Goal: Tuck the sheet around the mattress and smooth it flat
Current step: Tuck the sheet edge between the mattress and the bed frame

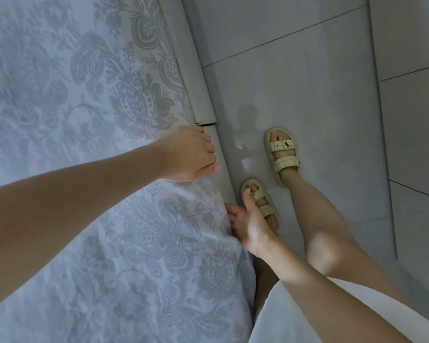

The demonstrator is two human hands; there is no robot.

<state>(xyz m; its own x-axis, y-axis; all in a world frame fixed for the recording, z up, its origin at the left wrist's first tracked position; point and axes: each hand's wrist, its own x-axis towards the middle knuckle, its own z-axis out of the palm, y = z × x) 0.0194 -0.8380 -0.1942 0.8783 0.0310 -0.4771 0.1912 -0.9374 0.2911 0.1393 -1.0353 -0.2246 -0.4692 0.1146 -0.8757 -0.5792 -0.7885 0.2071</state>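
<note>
A pale blue sheet (84, 120) with a grey floral pattern covers the mattress and fills the left of the view. My left hand (191, 154) rests at the sheet's right edge, fingers curled down over the side of the bed. My right hand (248, 224) is lower down beside the bed, fingers reaching under the hanging edge of the sheet, thumb up. Whether either hand pinches the fabric is hidden. The pale bed frame (203, 100) runs along the sheet's edge, with a seam in it just above my left hand.
Grey floor tiles (320, 82) lie to the right of the bed. My own feet stand there in pale yellow sandals (282, 154), close to the bed frame. My white garment (295, 318) shows at the bottom.
</note>
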